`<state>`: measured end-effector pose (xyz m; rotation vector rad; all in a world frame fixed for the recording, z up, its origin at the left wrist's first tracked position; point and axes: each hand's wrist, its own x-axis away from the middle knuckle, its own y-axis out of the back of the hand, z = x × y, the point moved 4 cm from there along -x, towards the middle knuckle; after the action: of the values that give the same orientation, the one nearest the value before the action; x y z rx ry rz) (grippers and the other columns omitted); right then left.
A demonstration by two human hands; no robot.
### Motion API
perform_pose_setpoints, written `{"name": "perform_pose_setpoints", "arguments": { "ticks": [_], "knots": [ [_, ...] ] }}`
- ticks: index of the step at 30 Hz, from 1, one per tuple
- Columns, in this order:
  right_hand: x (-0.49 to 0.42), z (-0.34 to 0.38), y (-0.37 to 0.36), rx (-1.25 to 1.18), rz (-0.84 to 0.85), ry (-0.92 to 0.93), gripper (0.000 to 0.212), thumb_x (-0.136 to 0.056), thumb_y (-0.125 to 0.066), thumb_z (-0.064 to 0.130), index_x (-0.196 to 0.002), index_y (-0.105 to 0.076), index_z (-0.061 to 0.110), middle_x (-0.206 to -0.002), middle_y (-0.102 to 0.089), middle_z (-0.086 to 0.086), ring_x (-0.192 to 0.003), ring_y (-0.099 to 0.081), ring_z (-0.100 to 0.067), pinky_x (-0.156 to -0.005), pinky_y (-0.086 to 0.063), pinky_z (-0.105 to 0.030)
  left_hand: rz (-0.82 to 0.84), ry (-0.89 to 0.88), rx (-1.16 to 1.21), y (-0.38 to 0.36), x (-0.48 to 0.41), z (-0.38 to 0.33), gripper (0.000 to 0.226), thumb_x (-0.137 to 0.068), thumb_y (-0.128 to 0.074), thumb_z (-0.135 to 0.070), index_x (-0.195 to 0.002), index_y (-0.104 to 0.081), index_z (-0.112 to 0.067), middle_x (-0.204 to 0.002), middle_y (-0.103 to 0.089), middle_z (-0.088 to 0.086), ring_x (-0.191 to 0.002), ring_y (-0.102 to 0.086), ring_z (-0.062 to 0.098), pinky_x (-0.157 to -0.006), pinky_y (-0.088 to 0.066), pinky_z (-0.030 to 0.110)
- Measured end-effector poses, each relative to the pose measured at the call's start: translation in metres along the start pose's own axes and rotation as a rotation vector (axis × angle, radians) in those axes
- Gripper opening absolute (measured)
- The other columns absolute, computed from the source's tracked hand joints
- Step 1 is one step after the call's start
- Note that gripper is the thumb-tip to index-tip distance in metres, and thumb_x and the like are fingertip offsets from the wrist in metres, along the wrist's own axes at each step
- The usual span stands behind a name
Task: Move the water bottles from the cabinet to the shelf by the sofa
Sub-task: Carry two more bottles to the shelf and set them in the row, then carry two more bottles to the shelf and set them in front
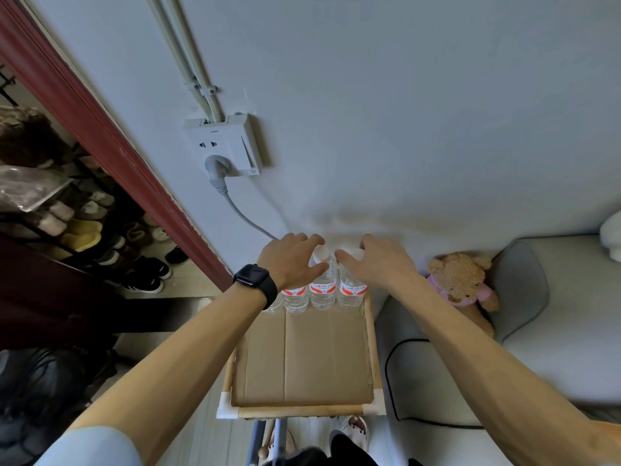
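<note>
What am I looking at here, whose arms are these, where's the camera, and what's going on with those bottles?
There is one picture, taken by a wide-angle camera worn on a person's head and looking down, so the two arms reaching away from you are the wearer's own. No machine is involved.

The left hand, with a black watch on its wrist, and the right hand are both over a row of clear water bottles with red and white labels. The fingers look spread over the bottle tops; whether they grip anything is hard to tell.

The bottles stand at the far edge of a small wooden-framed shelf lined with cardboard, against the wall. To the right is a grey sofa with a teddy bear. A wall socket sits above.
</note>
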<state>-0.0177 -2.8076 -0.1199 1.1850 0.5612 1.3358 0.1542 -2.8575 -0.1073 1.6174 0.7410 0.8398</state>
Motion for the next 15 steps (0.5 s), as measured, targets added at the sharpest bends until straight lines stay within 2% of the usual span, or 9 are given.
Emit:
{"name": "perform_pose_setpoints", "arguments": {
  "ticks": [3, 6, 9, 11, 15],
  "knots": [
    [0.005, -0.004, 0.005, -0.013, 0.005, -0.006, 0.07, -0.083, -0.038, 0.077, -0.118, -0.053, 0.018, -0.109, -0.062, -0.003, -0.094, -0.057, -0.023, -0.081, -0.05, -0.039, -0.017, 0.003, -0.013, 0.002, 0.002, 0.0, 0.054, -0.092, -0.048, -0.059, -0.137, -0.045, -0.03, -0.124, -0.06, -0.002, -0.109, -0.056, 0.021, -0.085, -0.05, 0.036],
    [0.013, -0.009, 0.017, -0.06, -0.021, 0.023, 0.064, -0.084, -0.043, 0.075, -0.118, -0.051, 0.021, -0.102, -0.06, 0.003, -0.099, -0.058, -0.024, -0.083, -0.048, -0.038, -0.067, -0.029, -0.046, 0.006, 0.008, 0.0, 0.053, -0.094, -0.047, -0.057, -0.139, -0.044, -0.03, -0.133, -0.055, -0.002, -0.118, -0.052, 0.02, -0.093, -0.045, 0.036],
    [0.023, -0.01, 0.026, -0.133, -0.043, 0.12, 0.043, -0.089, -0.05, 0.061, -0.115, -0.053, 0.027, -0.082, -0.061, 0.012, -0.09, -0.061, -0.02, -0.077, -0.042, -0.033, -0.173, -0.016, -0.021, 0.016, 0.026, 0.009, 0.051, -0.095, -0.047, -0.055, -0.14, -0.046, -0.031, -0.139, -0.051, -0.003, -0.124, -0.05, 0.02, -0.101, -0.04, 0.037],
    [0.031, -0.003, 0.029, -0.177, -0.055, 0.215, 0.027, -0.091, -0.055, 0.05, -0.109, -0.058, 0.03, -0.073, -0.063, 0.012, -0.078, -0.061, -0.012, -0.075, -0.041, -0.03, -0.239, 0.057, 0.012, 0.021, 0.044, 0.023, 0.05, -0.095, -0.048, -0.054, -0.139, -0.047, -0.03, -0.139, -0.051, -0.003, -0.124, -0.05, 0.021, -0.102, -0.041, 0.039],
    [0.054, 0.036, 0.021, -0.213, -0.088, 0.478, 0.009, -0.089, -0.063, 0.037, -0.094, -0.066, 0.03, -0.078, -0.066, 0.014, -0.07, -0.062, -0.005, -0.072, -0.051, -0.029, -0.312, 0.294, 0.092, 0.018, 0.099, 0.063, 0.049, -0.093, -0.047, -0.053, -0.136, -0.05, -0.029, -0.137, -0.053, -0.003, -0.122, -0.051, 0.022, -0.099, -0.044, 0.041]
  ]
}}
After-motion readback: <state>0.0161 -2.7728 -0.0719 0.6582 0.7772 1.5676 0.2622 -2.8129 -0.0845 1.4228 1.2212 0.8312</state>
